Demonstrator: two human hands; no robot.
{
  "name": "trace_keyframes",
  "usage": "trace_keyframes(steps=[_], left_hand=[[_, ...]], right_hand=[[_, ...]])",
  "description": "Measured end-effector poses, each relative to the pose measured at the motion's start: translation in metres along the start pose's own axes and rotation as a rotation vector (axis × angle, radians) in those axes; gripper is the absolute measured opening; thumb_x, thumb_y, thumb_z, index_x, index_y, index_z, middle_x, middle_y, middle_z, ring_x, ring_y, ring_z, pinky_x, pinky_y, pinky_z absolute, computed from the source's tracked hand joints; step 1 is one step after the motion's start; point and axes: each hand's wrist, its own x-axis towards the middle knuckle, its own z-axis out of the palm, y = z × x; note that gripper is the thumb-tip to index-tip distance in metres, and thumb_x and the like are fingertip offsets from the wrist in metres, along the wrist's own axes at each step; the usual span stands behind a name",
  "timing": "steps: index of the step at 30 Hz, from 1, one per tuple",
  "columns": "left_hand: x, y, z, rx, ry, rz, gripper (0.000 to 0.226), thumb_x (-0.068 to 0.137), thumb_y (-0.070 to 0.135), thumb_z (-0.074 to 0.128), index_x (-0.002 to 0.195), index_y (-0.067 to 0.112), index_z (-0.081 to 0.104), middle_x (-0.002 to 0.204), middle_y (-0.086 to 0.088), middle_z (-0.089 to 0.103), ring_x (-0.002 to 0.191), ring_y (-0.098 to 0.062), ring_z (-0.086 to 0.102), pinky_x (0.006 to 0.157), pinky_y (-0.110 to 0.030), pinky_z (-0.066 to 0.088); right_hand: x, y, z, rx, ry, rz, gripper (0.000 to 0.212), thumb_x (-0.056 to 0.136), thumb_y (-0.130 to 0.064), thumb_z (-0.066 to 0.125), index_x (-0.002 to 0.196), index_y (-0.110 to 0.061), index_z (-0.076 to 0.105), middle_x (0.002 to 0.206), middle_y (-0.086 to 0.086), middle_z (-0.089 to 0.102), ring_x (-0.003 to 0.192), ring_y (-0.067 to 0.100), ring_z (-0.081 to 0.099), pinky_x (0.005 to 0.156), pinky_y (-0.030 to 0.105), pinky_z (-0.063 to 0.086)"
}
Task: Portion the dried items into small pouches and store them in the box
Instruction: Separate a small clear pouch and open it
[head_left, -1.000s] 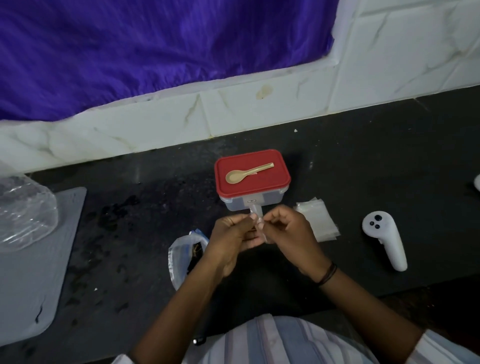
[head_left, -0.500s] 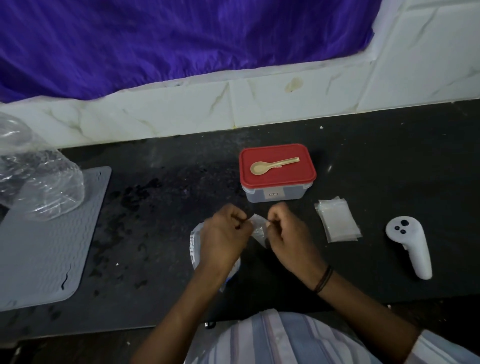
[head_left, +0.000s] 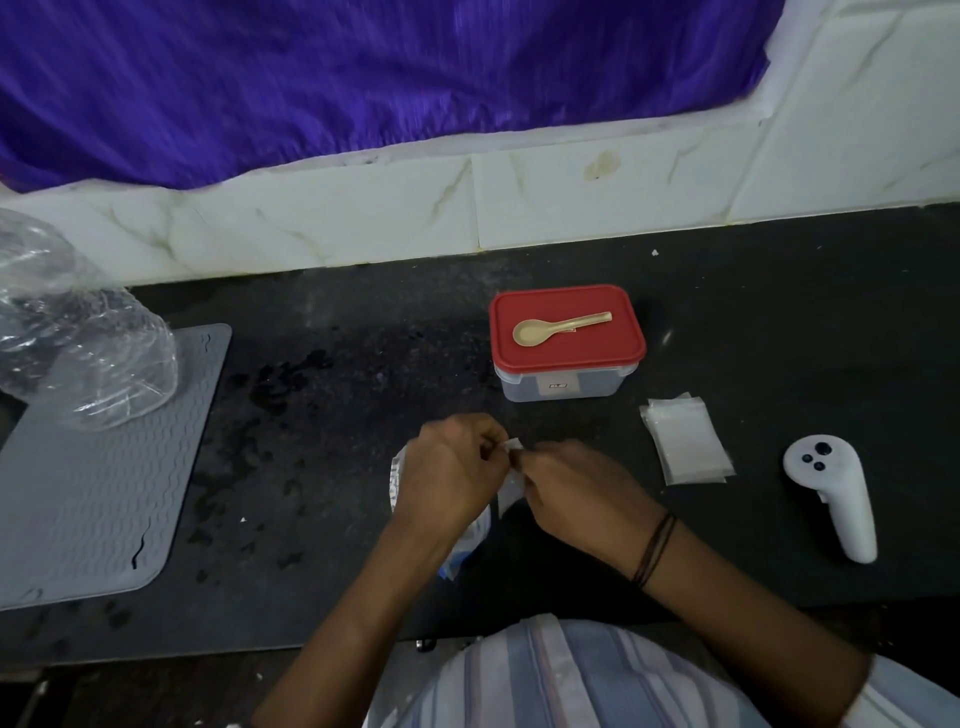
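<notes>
Hands worked close together above the dark speckled worktop (head_left: 363, 364). The left hand (head_left: 452, 467) and the right hand (head_left: 576, 488) each pinched the top edge of one small clear plastic pouch (head_left: 511, 480), held between them just off the surface; whether anything was in it could not be told. Under the left hand lay a crumpled white plastic bag (head_left: 467, 535), mostly hidden, its contents not visible.

Beyond the hands stood a rectangular clear plastic box (head_left: 563, 382) closed by a red lid (head_left: 566, 343); its interior could not be made out. A tan plastic spoon (head_left: 556, 328) lay on the lid, bowl toward the left.

To the right of the hands, a stack of flat clear pouches (head_left: 685, 439) rested on the worktop, apart from the box. Farther right lay a white handheld controller (head_left: 836, 493). At the left edge, a grey ribbed mat (head_left: 98, 467) carried a crumpled clear plastic bag (head_left: 78, 343).
</notes>
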Motion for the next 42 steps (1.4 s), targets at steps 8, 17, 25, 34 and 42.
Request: trace_keyframes(steps=[8,17,25,34,42], left_hand=[[-0.003,0.005,0.012,0.007,0.042,0.111,0.015,0.087,0.014,0.064,0.090,0.022,0.076,0.080,0.006,0.075,0.074,-0.010,0.069,0.071,-0.034,0.055],[0.002,-0.003,0.003,0.022,0.053,0.055,0.011,0.086,0.010,0.064,0.085,0.017,0.072,0.076,0.004,0.072,0.069,-0.014,0.067,0.067,-0.039,0.057],[0.001,0.008,-0.009,-0.250,-0.112,0.027,0.006,0.088,0.021,0.073,0.083,0.021,0.076,0.069,0.006,0.073,0.063,-0.008,0.070,0.064,-0.030,0.060],[0.008,0.006,-0.015,0.033,-0.238,0.214,0.029,0.080,0.002,0.068,0.100,0.023,0.066,0.092,0.009,0.058,0.078,-0.005,0.056,0.065,-0.023,0.046],[0.008,0.003,-0.016,0.170,-0.214,0.161,0.028,0.087,0.008,0.067,0.111,0.022,0.065,0.106,0.004,0.064,0.093,-0.011,0.062,0.076,-0.026,0.054]], right_hand=[[0.005,-0.002,-0.007,-0.218,-0.109,0.050,0.039,0.092,-0.013,0.059,0.128,-0.017,0.045,0.123,0.010,0.057,0.110,0.029,0.052,0.086,0.041,0.046],[-0.008,0.015,0.005,0.003,0.626,-0.372,0.005,0.081,-0.015,0.061,0.077,-0.011,0.062,0.093,0.006,0.056,0.078,0.018,0.048,0.062,0.034,0.041],[-0.018,0.019,0.023,0.076,0.795,-0.521,0.007,0.083,-0.006,0.065,0.086,-0.011,0.064,0.088,0.010,0.061,0.068,0.020,0.050,0.059,0.037,0.040],[-0.021,0.014,0.029,0.048,0.808,-0.573,0.011,0.084,-0.006,0.057,0.076,-0.009,0.063,0.061,0.005,0.049,0.058,0.020,0.040,0.058,0.037,0.036],[-0.026,0.008,0.026,0.071,0.566,-0.285,0.026,0.095,-0.027,0.046,0.073,-0.016,0.055,0.064,-0.001,0.051,0.058,0.016,0.043,0.058,0.038,0.039]])
